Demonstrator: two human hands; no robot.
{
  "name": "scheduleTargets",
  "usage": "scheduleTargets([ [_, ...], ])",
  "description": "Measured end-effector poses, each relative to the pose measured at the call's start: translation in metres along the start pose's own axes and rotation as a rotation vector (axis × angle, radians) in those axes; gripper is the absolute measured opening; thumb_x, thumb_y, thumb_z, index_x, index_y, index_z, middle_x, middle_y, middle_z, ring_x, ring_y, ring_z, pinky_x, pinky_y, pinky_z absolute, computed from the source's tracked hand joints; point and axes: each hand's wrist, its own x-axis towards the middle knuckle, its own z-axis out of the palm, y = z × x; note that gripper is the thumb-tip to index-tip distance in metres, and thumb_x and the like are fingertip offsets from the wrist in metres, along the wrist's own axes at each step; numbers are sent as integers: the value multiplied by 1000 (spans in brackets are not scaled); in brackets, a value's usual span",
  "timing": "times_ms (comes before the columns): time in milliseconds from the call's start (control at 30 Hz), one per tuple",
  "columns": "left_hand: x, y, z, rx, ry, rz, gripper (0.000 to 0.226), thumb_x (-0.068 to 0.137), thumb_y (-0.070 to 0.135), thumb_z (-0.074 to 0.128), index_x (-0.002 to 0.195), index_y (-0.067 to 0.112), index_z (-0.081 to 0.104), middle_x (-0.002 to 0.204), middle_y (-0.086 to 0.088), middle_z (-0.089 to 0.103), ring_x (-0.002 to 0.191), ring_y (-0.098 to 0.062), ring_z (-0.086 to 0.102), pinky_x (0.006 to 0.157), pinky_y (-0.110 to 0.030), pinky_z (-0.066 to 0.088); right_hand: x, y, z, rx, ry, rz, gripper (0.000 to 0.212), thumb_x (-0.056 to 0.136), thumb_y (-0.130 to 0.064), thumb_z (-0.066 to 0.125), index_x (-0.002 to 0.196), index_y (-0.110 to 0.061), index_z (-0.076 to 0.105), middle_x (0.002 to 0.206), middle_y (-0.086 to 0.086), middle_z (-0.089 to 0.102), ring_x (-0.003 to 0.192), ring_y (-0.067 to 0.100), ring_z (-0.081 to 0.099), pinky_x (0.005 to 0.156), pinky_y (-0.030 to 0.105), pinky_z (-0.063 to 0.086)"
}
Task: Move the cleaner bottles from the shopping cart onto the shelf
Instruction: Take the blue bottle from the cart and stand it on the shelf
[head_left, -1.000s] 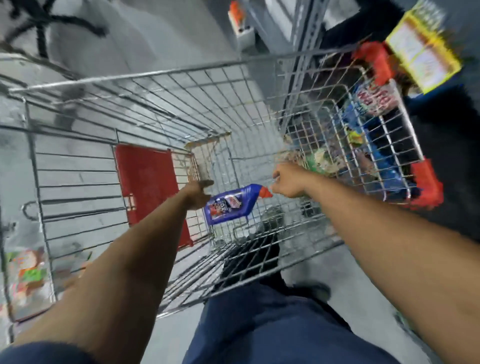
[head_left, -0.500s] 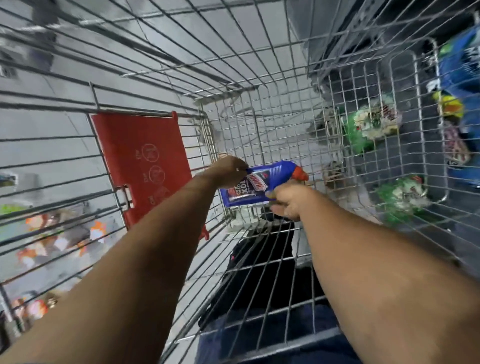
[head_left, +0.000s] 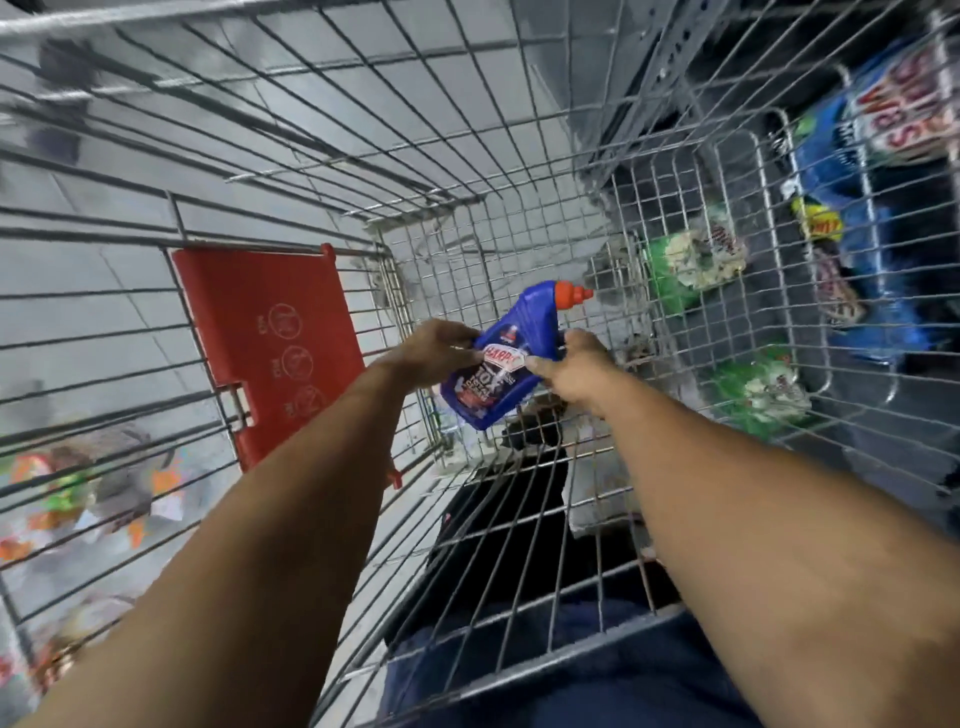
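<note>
Gripping the bottle (head_left: 503, 359) low inside the cart (head_left: 519, 525), left hand (head_left: 434, 349) and right hand (head_left: 574, 366) clasp opposite sides (equally near), its long axis tilted, cap away from the person.

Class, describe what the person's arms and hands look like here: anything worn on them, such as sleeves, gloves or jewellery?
Both forearms are bare, with no sleeves in view. The left hand and right hand wear no gloves; no watch, bracelet or ring shows on either.
</note>
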Motion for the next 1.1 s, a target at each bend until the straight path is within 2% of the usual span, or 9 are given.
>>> scheduleTargets([
  [167,-36,45,-4,-142,33,136,26,83,4,67,108,-4,66,104,-22,69,89,-26,66,84,-39,55,-31,-23,-46,-156,57,-182,46,78,-33,72,116,-13,56,114,9,67,97,25,62,84,33,47],
  [333,-88,103,-10,-143,83,377,23,85,-2,63,107,-9,63,96,-20,66,76,-22,62,71,-26,54,-99,-46,-97,-171,182,-397,47,75,-33,73,115,-16,58,112,6,69,94,23,63,79,31,46],
  [467,-139,161,-12,-143,98,593,24,85,-4,61,108,-12,61,95,-19,65,81,-22,61,68,-19,54,-170,-57,-142,-122,296,-570,43,75,-30,73,113,-20,58,112,6,71,100,25,66,92,43,50],
  [567,-168,211,-12,-156,120,712,24,84,-5,62,107,-9,60,94,-21,65,85,-26,57,72,-34,49,-222,-65,-176,-91,443,-701,42,74,-28,72,113,-21,59,110,2,72,99,21,67,92,43,51],
  [667,-197,266,-6,-184,76,861,23,84,-7,60,104,5,64,83,-3,75,82,-13,66,74,-23,55,-279,-68,-212,-113,652,-812,44,72,-31,71,114,-22,59,108,1,71,96,21,66,86,37,52],
  [767,-211,319,5,-196,52,991,28,85,-7,59,112,2,61,89,-1,76,83,-8,68,79,-22,56,-321,-70,-244,-121,875,-826,41,71,-34,71,110,-24,61,102,2,73,88,22,66,73,28,46],
  [833,-215,351,16,-203,36,1054,32,86,-8,57,117,-4,57,95,-11,71,83,-7,68,79,-22,56,-341,-70,-263,-119,961,-820,37,73,-32,71,107,-21,61,102,6,72,91,26,65,78,34,50],
  [967,-212,403,38,-190,-27,1107,33,87,-9,55,119,-5,56,81,4,75,73,-6,69,70,-23,58,-357,-70,-296,-64,1077,-752,30,76,-25,70,104,-19,60,104,10,68,94,30,62,83,40,51],
  [1100,-194,440,50,-150,-27,1175,35,86,-11,56,121,-9,55,107,-15,63,73,6,67,69,-11,53,-353,-75,-320,-50,1169,-676,42,78,-22,69,118,-18,56,115,15,60,103,34,58,88,37,48],
])
